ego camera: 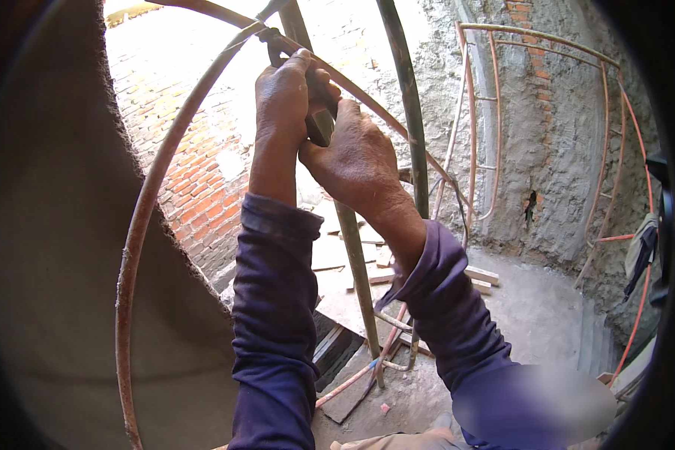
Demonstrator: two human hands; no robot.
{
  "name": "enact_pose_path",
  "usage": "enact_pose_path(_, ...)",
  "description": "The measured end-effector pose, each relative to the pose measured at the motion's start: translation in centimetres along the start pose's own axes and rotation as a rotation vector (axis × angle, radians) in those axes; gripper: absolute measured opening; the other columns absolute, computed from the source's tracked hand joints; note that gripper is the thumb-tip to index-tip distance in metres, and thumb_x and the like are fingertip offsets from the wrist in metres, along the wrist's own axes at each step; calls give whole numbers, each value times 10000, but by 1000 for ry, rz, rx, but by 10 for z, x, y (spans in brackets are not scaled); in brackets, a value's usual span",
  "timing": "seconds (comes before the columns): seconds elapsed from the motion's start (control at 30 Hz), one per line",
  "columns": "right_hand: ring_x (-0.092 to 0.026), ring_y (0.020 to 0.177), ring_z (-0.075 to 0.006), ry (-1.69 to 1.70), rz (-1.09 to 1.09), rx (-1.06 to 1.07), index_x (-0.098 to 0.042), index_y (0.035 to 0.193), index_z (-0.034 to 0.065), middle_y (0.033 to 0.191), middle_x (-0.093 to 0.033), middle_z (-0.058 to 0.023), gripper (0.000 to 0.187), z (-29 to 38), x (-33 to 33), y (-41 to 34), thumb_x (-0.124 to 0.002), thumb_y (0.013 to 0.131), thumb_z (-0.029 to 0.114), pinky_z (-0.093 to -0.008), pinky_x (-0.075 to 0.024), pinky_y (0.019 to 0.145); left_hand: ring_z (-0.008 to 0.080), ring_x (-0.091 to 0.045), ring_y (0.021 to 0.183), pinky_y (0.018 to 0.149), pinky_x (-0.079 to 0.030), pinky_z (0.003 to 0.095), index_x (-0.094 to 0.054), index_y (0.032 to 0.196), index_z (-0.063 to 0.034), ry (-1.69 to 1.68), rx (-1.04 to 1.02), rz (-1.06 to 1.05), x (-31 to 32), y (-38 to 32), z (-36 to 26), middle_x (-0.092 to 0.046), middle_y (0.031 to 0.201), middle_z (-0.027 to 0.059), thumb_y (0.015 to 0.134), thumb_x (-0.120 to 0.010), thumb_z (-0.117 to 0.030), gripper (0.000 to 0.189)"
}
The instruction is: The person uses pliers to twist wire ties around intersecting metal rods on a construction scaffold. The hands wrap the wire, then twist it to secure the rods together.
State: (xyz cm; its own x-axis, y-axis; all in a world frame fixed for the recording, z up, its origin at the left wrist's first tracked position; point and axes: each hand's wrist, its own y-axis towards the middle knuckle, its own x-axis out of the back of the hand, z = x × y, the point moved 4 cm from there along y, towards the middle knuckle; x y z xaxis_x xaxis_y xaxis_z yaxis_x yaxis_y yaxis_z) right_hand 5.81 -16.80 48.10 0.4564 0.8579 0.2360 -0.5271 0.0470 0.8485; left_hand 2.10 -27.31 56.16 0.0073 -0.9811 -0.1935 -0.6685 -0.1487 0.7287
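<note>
Both my arms reach up to a joint where scaffold poles cross. A dark strap (pixel 318 133), which looks like rubber or cloth, runs through my hands and up to a dark binding (pixel 271 38) at the crossing. My left hand (pixel 284 104) grips the strap just under the crossing, thumb upward. Lower and to the right, my right hand (pixel 360 154) pinches the strap between thumb and curled fingers. Behind both hands stands a dark upright pole (pixel 355 264). A thinner rusty pole (pixel 371 107) slants down to the right from the joint.
On the left a rusty pole (pixel 146 191) bows beside a plastered edge (pixel 45 225). Another upright pole (pixel 408 84) stands right of my hands. Tubular scaffold frames (pixel 472 112) lean near the rough wall (pixel 562 146). Wooden boards (pixel 481 274) lie on the floor; a cloth (pixel 641 247) hangs at right.
</note>
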Motion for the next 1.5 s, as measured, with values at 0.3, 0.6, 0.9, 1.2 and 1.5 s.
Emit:
enact_pose_path(0.3, -688, 960, -377, 369, 133, 109, -478, 1240, -46, 1043, -679, -247, 587, -45, -47, 30, -729, 837, 298, -462, -544, 809, 189, -615, 522, 478, -483, 345, -578, 876, 69, 372, -296, -216, -5, 3, 10, -605, 645, 113, 976, -496, -187, 287)
enact_pose_path(0.6, -520, 739, -142, 2075, 963, -250, -559, 1127, 27, 841, -546, -44, 327, 7, -60, -13, -499, 860, 206, -282, -435, 618, 204, -668, 665, 643, -602, 336, -579, 1082, 32, 68, 184, 164, 20, -10, -24, -643, 833, 143, 904, -696, -386, 469)
enact_pose_path(0.9, -660, 778, -294, 362, 131, 12, -482, 1280, -48, 886, -615, -166, 660, 9, 5, -11, -754, 790, 301, -414, -559, 748, 228, -686, 711, 651, -609, 353, -594, 1021, 50, 88, 67, 102, 13, -6, -18, -667, 835, 144, 953, -612, -247, 305)
enact_pose_path(1.2, -592, 1076, -499, 360, 17, 235, -199, 1485, 73, 1200, -541, -332, 820, -11, -37, -2, -595, 768, 54, -534, -487, 920, 245, -670, 578, 571, -573, 346, -584, 862, 113, 696, -128, -205, 6, -1, -20, -667, 741, 183, 907, -607, -219, 336)
enact_pose_path(1.5, -628, 809, -275, 821, 284, 64, -387, 1351, 21, 962, -623, -152, 606, -23, -56, 5, -613, 796, 105, -388, -498, 740, 388, -697, 769, 738, -556, 451, -465, 1058, 139, 947, -286, -318, 2, -12, -15, -657, 861, 302, 922, -516, -190, 359)
